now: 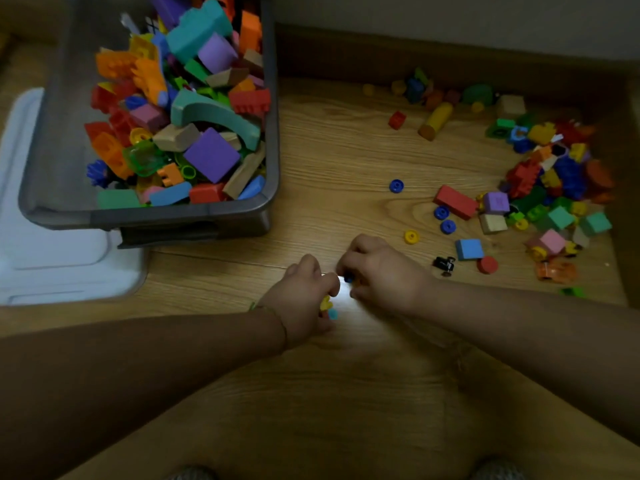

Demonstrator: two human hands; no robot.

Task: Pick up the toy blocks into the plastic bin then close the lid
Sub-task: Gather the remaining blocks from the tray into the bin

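Lying loose on the wooden floor [329, 150], a heap of toy blocks [540, 174] spreads along the right side, with blue and yellow wheels [396, 186] nearer the middle. More blocks fill the grey plastic bin [166, 216] at upper left; its white lid [52, 258] lies at its left, partly hidden by it. Near the bin, the left hand [304, 299] curls its fingers round yellow and teal pieces [325, 303], the right hand [381, 271] round a blue piece [348, 279].
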